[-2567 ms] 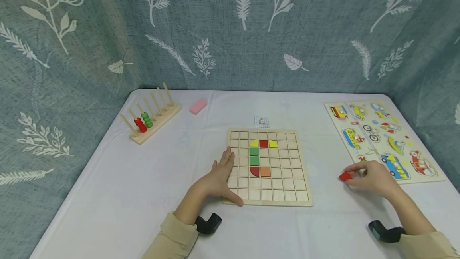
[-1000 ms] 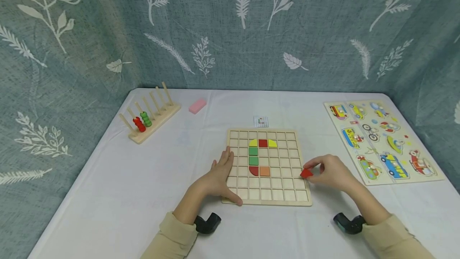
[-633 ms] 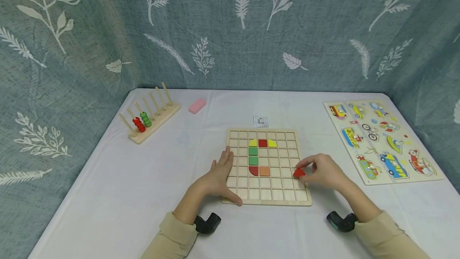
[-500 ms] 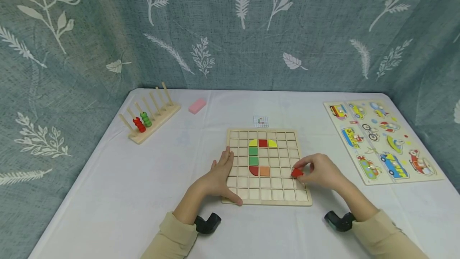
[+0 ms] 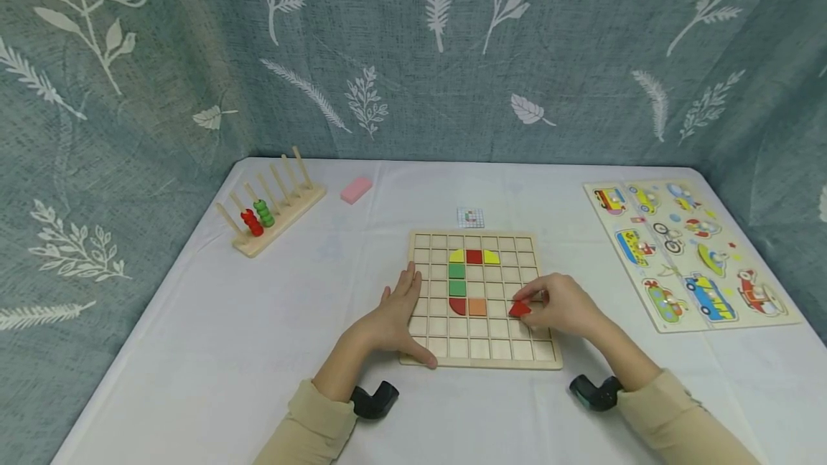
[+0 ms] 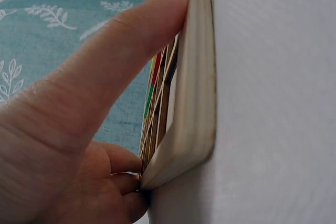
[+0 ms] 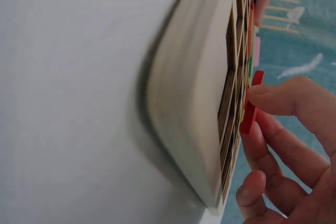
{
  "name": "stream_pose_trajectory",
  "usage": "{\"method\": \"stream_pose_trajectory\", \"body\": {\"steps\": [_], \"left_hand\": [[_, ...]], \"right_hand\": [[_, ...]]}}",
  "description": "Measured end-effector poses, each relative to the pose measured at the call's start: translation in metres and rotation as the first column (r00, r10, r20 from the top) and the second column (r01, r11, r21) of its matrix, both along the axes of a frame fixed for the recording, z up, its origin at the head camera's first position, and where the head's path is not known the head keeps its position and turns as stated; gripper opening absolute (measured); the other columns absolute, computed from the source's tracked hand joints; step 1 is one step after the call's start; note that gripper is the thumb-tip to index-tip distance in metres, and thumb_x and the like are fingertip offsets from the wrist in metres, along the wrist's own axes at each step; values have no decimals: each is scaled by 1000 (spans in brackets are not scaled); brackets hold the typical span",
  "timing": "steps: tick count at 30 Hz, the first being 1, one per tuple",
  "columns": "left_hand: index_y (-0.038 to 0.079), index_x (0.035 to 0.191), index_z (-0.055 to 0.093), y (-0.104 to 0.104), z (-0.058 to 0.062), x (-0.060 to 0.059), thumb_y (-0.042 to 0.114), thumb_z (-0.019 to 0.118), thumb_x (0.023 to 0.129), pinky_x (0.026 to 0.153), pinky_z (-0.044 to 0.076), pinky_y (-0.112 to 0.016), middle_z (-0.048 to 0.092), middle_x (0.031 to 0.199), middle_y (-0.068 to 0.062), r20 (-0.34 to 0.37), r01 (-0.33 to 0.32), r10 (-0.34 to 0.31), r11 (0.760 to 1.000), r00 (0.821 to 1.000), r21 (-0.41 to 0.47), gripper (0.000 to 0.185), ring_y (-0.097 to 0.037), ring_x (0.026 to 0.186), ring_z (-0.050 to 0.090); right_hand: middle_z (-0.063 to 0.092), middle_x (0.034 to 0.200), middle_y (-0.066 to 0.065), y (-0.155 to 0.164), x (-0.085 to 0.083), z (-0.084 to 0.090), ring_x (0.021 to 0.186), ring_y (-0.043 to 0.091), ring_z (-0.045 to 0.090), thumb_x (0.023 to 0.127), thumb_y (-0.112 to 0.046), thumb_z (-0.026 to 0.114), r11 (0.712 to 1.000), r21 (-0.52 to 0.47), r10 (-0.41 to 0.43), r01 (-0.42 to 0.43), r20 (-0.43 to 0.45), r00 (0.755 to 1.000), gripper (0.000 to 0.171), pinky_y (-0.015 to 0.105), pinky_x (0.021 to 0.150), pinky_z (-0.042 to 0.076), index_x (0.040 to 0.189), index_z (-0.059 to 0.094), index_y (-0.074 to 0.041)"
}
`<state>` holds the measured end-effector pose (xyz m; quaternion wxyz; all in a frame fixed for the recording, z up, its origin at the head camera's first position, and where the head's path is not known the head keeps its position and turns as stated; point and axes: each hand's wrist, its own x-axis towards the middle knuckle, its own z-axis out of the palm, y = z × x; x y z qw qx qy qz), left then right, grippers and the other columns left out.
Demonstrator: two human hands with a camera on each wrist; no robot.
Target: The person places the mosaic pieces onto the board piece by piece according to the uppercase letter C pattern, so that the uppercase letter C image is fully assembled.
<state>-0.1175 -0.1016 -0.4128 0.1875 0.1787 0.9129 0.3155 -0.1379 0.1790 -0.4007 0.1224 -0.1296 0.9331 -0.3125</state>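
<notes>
A square pale wooden grid board (image 5: 481, 300) of shallow cells lies on the white table (image 5: 194, 350). The right hand (image 5: 562, 305) pinches a flat red wooden tile (image 5: 519, 308), seemingly triangular, just above the board's right cells (the right wrist view shows its thin edge). The left hand (image 5: 390, 321) rests flat, fingers relaxed, on the board's left edge.

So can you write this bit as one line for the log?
left hand: rests flat on grid board edge | right hand: pinches red piece above board | red piece: not yet placed

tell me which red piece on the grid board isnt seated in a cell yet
The red piece pinched in the right hand, over the wooden grid board's right side. The red square and red quarter-round already lie flat in cells.
</notes>
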Motion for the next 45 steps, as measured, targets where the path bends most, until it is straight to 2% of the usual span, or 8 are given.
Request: {"method": "stream_pose_trajectory", "body": {"steps": [11,19,33,38,45], "left_hand": [[-7,143,5,-1,0,0,37,90,47,110,2,-48,-9,151,-16,-4,-2,2,1000,1000,0,136,-27,138,-6],[-7,143,5,-1,1,1,36,90,47,110,2,-47,-9,151,-16,2,-3,3,1000,1000,6,135,-26,138,-6],[-6,143,6,-1,1,0,38,90,47,110,2,-46,-9,151,-16,1,2,-2,1000,1000,-3,136,-26,138,-6],[-7,143,6,-1,0,-1,38,90,47,110,2,-47,-9,151,-16,-4,8,-8,1000,1000,-4,136,-26,138,-6],[-8,143,6,-2,-1,-1,37,90,48,110,3,-48,-9,151,-17,-10,20,-20,1000,1000,3,135,-27,138,-6]], "right_hand": [[62,79,-2,-12,-4,-2,66,16,43,65,-7,76,1000,2,10,-10,14,1000,24,27,53,36,88,73,-10],[61,77,-3,-18,-5,-1,66,15,44,65,-7,78,999,17,49,-49,-2,999,24,27,55,37,88,73,-11],[64,89,0,-24,-7,1,72,14,50,68,-5,75,997,-5,74,-74,13,997,23,27,61,42,90,73,-10],[64,91,1,-26,-9,0,70,14,47,68,-4,74,996,1,87,-87,-8,996,23,27,59,41,91,73,-10],[63,84,-2,-26,-9,-1,64,13,42,65,-1,70,991,3,131,-131,-49,990,27,26,54,37,91,74,-10]]}}
